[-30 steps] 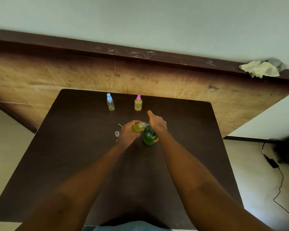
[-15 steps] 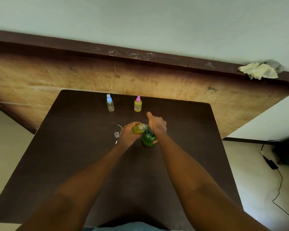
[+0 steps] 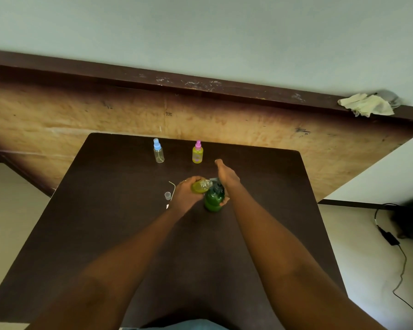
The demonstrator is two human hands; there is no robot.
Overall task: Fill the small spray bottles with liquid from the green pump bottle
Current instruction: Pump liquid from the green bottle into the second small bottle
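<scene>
Dark green plastic pump bottle (image 3: pixel 214 201) under the right hand (image 3: pixel 227 177); small clear bottle of yellow-green liquid (image 3: pixel 200 186) in the left hand (image 3: pixel 185 195). Beyond the hands: clear spray bottle with blue cap (image 3: pixel 158 152); yellow spray bottle with pink cap (image 3: pixel 197 153). Dark brown tabletop (image 3: pixel 105 210).

Single head-worn wide-angle view — forward and down, close over the table (image 3: pixel 110 222)
</scene>
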